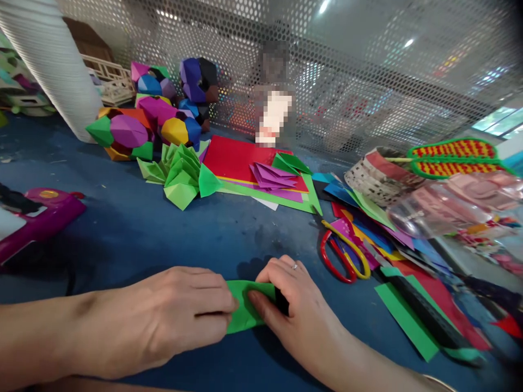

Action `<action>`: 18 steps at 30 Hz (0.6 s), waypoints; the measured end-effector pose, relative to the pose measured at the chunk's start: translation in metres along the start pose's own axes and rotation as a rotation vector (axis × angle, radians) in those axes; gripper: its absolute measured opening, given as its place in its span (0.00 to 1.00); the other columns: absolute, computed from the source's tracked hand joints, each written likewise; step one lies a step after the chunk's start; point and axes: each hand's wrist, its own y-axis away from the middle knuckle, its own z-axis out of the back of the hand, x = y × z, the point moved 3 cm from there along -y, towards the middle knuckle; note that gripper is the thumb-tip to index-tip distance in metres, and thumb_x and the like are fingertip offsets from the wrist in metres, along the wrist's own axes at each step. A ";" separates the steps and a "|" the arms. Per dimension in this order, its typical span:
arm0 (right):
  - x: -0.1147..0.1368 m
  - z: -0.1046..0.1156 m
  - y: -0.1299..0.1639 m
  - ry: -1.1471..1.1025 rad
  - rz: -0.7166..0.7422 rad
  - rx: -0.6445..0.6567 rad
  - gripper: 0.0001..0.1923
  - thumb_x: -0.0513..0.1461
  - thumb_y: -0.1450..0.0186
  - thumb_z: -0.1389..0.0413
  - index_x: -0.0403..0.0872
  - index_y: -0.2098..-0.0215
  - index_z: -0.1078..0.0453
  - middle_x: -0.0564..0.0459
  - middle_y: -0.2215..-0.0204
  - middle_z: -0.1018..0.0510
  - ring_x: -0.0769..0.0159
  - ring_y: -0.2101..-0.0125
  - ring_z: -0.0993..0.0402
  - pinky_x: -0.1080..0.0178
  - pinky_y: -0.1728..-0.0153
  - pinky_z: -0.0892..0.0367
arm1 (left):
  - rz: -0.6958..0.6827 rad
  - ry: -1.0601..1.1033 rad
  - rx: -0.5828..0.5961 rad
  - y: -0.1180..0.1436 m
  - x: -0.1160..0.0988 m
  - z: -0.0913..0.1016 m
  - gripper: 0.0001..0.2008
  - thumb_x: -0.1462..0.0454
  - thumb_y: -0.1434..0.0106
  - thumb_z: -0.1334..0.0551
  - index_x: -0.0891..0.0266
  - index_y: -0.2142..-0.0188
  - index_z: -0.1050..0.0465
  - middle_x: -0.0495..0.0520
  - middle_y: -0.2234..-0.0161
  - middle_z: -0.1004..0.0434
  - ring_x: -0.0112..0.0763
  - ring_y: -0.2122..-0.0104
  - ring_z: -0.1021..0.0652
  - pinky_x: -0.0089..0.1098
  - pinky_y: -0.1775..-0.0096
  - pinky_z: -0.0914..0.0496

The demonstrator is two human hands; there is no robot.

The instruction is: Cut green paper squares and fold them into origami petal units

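While both hands pinch the green paper [245, 310], left hand [171, 316], right hand [298, 316], clear tub [441, 209] holding pink pieces.

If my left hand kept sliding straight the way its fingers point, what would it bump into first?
Your left hand points right along the green paper, so it would most likely meet your right hand first, just across that paper.

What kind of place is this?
Likely a paper-craft or origami workbench: both hands press a green paper piece on a blue table, with stacked coloured sheets, scissors and finished folded models around.
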 end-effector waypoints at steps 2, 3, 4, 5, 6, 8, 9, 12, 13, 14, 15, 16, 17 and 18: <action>0.000 0.000 0.000 0.001 -0.006 0.004 0.08 0.31 0.30 0.44 0.48 0.66 0.35 0.56 0.68 0.27 0.61 0.64 0.34 0.56 0.60 0.44 | -0.034 -0.042 0.011 0.000 0.001 -0.001 0.25 0.76 0.30 0.50 0.51 0.45 0.26 0.51 0.54 0.18 0.35 0.56 0.20 0.32 0.50 0.26; 0.000 0.000 0.001 0.004 -0.011 0.007 0.08 0.32 0.30 0.43 0.48 0.66 0.35 0.56 0.67 0.26 0.61 0.63 0.34 0.56 0.59 0.44 | -0.055 -0.062 0.012 0.000 0.001 -0.002 0.25 0.76 0.30 0.51 0.52 0.43 0.27 0.52 0.52 0.18 0.35 0.56 0.21 0.32 0.50 0.26; 0.000 0.001 0.001 0.007 -0.016 0.011 0.08 0.32 0.30 0.43 0.48 0.66 0.34 0.56 0.67 0.25 0.61 0.63 0.34 0.56 0.59 0.43 | -0.075 -0.079 0.013 0.000 0.001 -0.002 0.25 0.75 0.30 0.51 0.55 0.42 0.28 0.53 0.51 0.18 0.36 0.54 0.21 0.32 0.49 0.26; 0.000 0.001 0.001 0.011 -0.020 0.012 0.07 0.32 0.30 0.43 0.48 0.65 0.34 0.56 0.66 0.25 0.60 0.62 0.33 0.55 0.58 0.43 | -0.092 -0.090 0.011 -0.001 0.001 -0.003 0.25 0.76 0.30 0.52 0.57 0.41 0.28 0.54 0.49 0.19 0.36 0.53 0.21 0.32 0.48 0.26; 0.000 0.001 0.001 0.015 -0.021 0.010 0.07 0.31 0.31 0.43 0.49 0.65 0.34 0.56 0.66 0.25 0.60 0.62 0.33 0.55 0.58 0.43 | -0.102 -0.095 0.012 -0.001 0.001 -0.003 0.25 0.76 0.30 0.52 0.59 0.41 0.28 0.55 0.48 0.20 0.36 0.52 0.21 0.32 0.47 0.27; 0.000 0.001 0.001 0.022 -0.010 0.000 0.07 0.31 0.31 0.43 0.49 0.64 0.33 0.55 0.65 0.24 0.60 0.62 0.33 0.56 0.59 0.42 | -0.121 -0.088 0.007 -0.003 0.002 -0.003 0.24 0.77 0.29 0.53 0.61 0.42 0.26 0.56 0.46 0.21 0.36 0.48 0.22 0.33 0.44 0.28; -0.001 0.000 0.001 0.024 -0.004 -0.004 0.07 0.31 0.31 0.43 0.49 0.63 0.33 0.55 0.65 0.24 0.60 0.62 0.32 0.56 0.59 0.42 | -0.132 -0.082 0.005 -0.003 0.002 -0.003 0.24 0.76 0.29 0.53 0.62 0.43 0.26 0.56 0.46 0.21 0.36 0.46 0.23 0.33 0.42 0.29; -0.002 0.000 0.001 0.027 -0.001 -0.014 0.07 0.31 0.31 0.43 0.49 0.61 0.32 0.54 0.63 0.24 0.59 0.60 0.32 0.54 0.57 0.40 | -0.162 -0.079 0.023 -0.006 0.002 -0.003 0.23 0.75 0.27 0.54 0.64 0.43 0.26 0.57 0.46 0.21 0.36 0.44 0.24 0.35 0.39 0.31; -0.002 0.001 0.001 0.025 -0.009 -0.019 0.07 0.31 0.31 0.43 0.49 0.61 0.32 0.54 0.62 0.23 0.58 0.60 0.31 0.54 0.57 0.39 | -0.173 -0.083 0.029 -0.007 0.002 -0.003 0.23 0.74 0.26 0.54 0.64 0.43 0.25 0.58 0.47 0.21 0.36 0.45 0.23 0.35 0.39 0.30; -0.001 0.001 0.001 0.019 -0.015 -0.024 0.07 0.31 0.31 0.43 0.49 0.59 0.32 0.53 0.61 0.24 0.58 0.59 0.31 0.53 0.55 0.38 | -0.181 -0.090 0.033 -0.007 0.002 -0.003 0.22 0.74 0.26 0.54 0.65 0.43 0.26 0.58 0.47 0.21 0.37 0.46 0.23 0.35 0.40 0.29; -0.001 0.002 0.002 0.008 -0.020 -0.028 0.07 0.32 0.31 0.43 0.49 0.57 0.32 0.52 0.59 0.24 0.57 0.57 0.31 0.52 0.54 0.37 | -0.191 -0.095 0.030 -0.008 0.002 -0.003 0.22 0.73 0.26 0.54 0.65 0.44 0.25 0.58 0.48 0.20 0.37 0.47 0.22 0.35 0.41 0.28; 0.000 0.003 0.003 -0.006 -0.021 -0.030 0.08 0.34 0.31 0.42 0.49 0.55 0.32 0.51 0.57 0.24 0.56 0.56 0.31 0.51 0.53 0.36 | -0.199 -0.097 0.022 -0.007 0.002 -0.003 0.22 0.73 0.26 0.54 0.65 0.44 0.25 0.59 0.49 0.20 0.37 0.48 0.21 0.35 0.42 0.27; 0.001 0.003 0.004 -0.022 -0.020 -0.030 0.10 0.36 0.31 0.41 0.49 0.52 0.33 0.50 0.55 0.25 0.56 0.54 0.31 0.50 0.52 0.36 | -0.200 -0.097 0.012 -0.007 0.003 -0.003 0.21 0.73 0.26 0.54 0.64 0.44 0.25 0.59 0.49 0.19 0.37 0.48 0.21 0.35 0.42 0.26; 0.003 0.003 0.005 -0.033 -0.015 -0.029 0.13 0.39 0.31 0.39 0.49 0.49 0.34 0.49 0.53 0.26 0.55 0.53 0.31 0.49 0.51 0.35 | -0.199 -0.094 0.000 -0.006 0.003 -0.004 0.21 0.73 0.27 0.53 0.62 0.45 0.26 0.58 0.50 0.19 0.37 0.48 0.21 0.34 0.42 0.26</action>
